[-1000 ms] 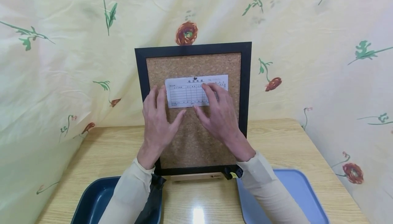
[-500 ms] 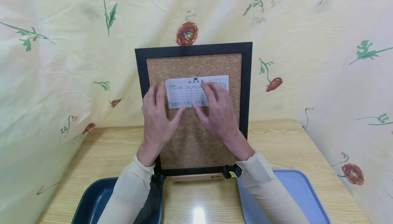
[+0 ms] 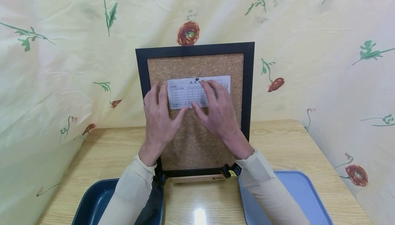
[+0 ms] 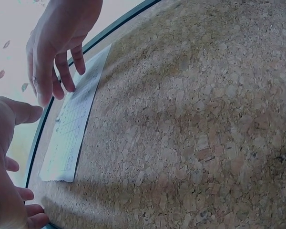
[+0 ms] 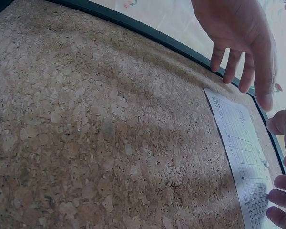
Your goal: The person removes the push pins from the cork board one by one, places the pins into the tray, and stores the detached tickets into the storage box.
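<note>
A white printed receipt slip (image 3: 182, 94) is fixed to a black-framed corkboard (image 3: 197, 149) by a small dark pin (image 3: 197, 79) at its top edge. My left hand (image 3: 160, 118) is spread at the slip's left edge, its thumb pointing towards the bottom edge. In front of the slip's right half is my right hand (image 3: 220, 115), fingers loosely bent, covering part of the printed grid. Seen in the right wrist view, its fingertips (image 5: 276, 196) lie close to the paper; contact is hard to tell. Neither hand grips anything.
The board stands upright on a wooden base (image 3: 199, 179) on a wood-grain table (image 3: 118, 149). A dark blue tray (image 3: 92, 197) lies under my left forearm, a light blue tray (image 3: 296, 194) under my right. Behind hangs flowered cloth (image 3: 308, 63).
My right hand has shifted slightly up and left across the slip, now covering part of its printed heading. The left hand stays nearly still, and the slip remains pinned in place.
</note>
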`<action>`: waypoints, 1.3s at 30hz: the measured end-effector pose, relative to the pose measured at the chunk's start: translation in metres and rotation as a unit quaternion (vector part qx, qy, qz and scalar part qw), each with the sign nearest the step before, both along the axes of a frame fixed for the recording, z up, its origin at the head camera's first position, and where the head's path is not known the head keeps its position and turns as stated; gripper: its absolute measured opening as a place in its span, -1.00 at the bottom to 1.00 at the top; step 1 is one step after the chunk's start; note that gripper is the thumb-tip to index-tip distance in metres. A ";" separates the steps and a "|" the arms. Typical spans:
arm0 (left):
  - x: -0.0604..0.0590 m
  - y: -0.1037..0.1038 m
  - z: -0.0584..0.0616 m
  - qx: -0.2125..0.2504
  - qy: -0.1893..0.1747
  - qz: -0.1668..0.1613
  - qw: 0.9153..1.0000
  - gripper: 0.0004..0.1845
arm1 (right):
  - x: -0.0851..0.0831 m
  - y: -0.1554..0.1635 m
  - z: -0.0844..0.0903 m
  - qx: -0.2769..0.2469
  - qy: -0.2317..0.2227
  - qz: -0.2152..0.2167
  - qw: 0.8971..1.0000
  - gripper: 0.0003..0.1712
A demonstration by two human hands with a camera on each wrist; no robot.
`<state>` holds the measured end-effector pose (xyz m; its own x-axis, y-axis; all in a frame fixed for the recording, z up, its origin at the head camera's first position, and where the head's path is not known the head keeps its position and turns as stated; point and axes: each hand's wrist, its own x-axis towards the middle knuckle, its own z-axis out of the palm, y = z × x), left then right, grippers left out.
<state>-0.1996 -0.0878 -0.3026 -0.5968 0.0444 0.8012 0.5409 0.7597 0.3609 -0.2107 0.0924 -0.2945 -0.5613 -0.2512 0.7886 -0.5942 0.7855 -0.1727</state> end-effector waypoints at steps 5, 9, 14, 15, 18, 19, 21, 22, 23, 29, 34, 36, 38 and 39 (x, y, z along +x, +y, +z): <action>0.000 0.001 0.002 -0.005 -0.003 0.004 1.000 -0.11 | -0.002 0.000 0.001 -0.001 0.004 -0.002 1.000 -0.30; -0.001 0.001 0.002 -0.005 -0.012 0.007 1.000 -0.10 | -0.003 0.000 0.002 -0.003 0.005 -0.002 1.000 -0.31; -0.002 0.002 0.002 0.000 -0.017 0.007 1.000 -0.10 | -0.005 -0.001 0.003 0.000 0.007 -0.006 1.000 -0.32; -0.002 0.002 0.002 0.000 -0.018 0.007 1.000 -0.10 | -0.005 -0.001 0.003 0.000 0.007 -0.006 1.000 -0.32; -0.002 0.002 0.003 0.001 -0.018 0.008 1.000 -0.10 | -0.005 -0.001 0.003 0.000 0.008 -0.006 1.000 -0.32; -0.003 0.003 0.003 0.002 -0.018 0.007 1.000 -0.10 | -0.006 -0.001 0.004 0.000 0.008 -0.006 1.000 -0.32; -0.003 0.003 0.003 0.002 -0.017 0.007 1.000 -0.11 | -0.006 -0.001 0.004 -0.001 0.009 -0.008 1.000 -0.32; -0.004 0.003 0.003 0.002 -0.017 0.007 1.000 -0.11 | -0.006 -0.001 0.004 -0.001 0.010 -0.008 1.000 -0.32; -0.004 0.003 0.003 0.002 -0.016 0.006 1.000 -0.12 | -0.007 -0.001 0.004 -0.001 0.010 -0.010 1.000 -0.32; -0.007 0.001 0.003 -0.004 -0.008 0.012 1.000 -0.13 | -0.009 -0.003 0.006 -0.001 0.014 -0.016 1.000 -0.33; -0.009 0.001 0.004 -0.007 0.004 0.014 1.000 -0.14 | -0.011 -0.004 0.007 -0.002 0.018 -0.018 1.000 -0.35; -0.009 0.000 0.005 -0.006 0.007 0.012 1.000 -0.15 | -0.011 -0.004 0.008 -0.002 0.021 -0.020 1.000 -0.36; -0.010 0.000 0.005 -0.005 0.007 0.010 1.000 -0.15 | -0.012 -0.004 0.008 -0.003 0.023 -0.021 1.000 -0.36; -0.010 0.000 0.006 -0.006 0.007 0.011 1.000 -0.15 | -0.012 -0.004 0.008 -0.003 0.024 -0.022 0.999 -0.36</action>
